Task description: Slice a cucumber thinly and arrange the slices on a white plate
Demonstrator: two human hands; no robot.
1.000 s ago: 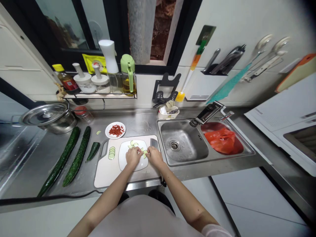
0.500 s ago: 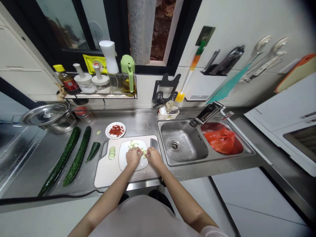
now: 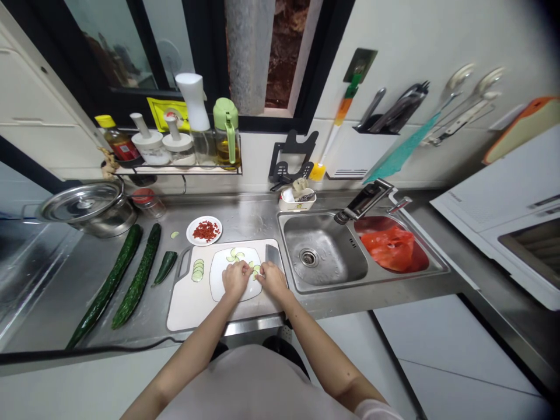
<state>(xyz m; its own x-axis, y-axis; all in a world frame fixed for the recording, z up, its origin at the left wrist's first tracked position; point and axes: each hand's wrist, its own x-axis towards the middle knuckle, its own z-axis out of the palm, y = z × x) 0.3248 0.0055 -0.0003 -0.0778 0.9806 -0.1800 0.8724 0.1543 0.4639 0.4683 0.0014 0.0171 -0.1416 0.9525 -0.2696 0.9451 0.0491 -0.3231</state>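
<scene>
My left hand [image 3: 236, 280] and my right hand [image 3: 273, 280] meet over the right side of a white square plate [image 3: 219, 283]. Their fingers are closed in pinches on small pale-green cucumber slices [image 3: 255, 269] at the plate's right side; the fingertips partly hide these. Farther back on the plate, several cut slices [image 3: 235, 255] form a fanned pattern. The plate rests on a light cutting board [image 3: 188, 306]. A short overlapping row of cucumber rounds [image 3: 198, 270] lies on the board, left of the plate. A grey knife blade [image 3: 273, 254] shows behind my right hand.
Two long cucumbers [image 3: 136, 280] and a cucumber stub [image 3: 165, 268] lie on the left. Behind the board stands a small dish of red berries [image 3: 205, 231]. A lidded pot [image 3: 87, 207] is at far left; a double sink [image 3: 328, 283] with a red bag [image 3: 389, 248] is right.
Both hands stay nearly in place, with only slight finger movement at the slices. The view has shifted very slightly.
</scene>
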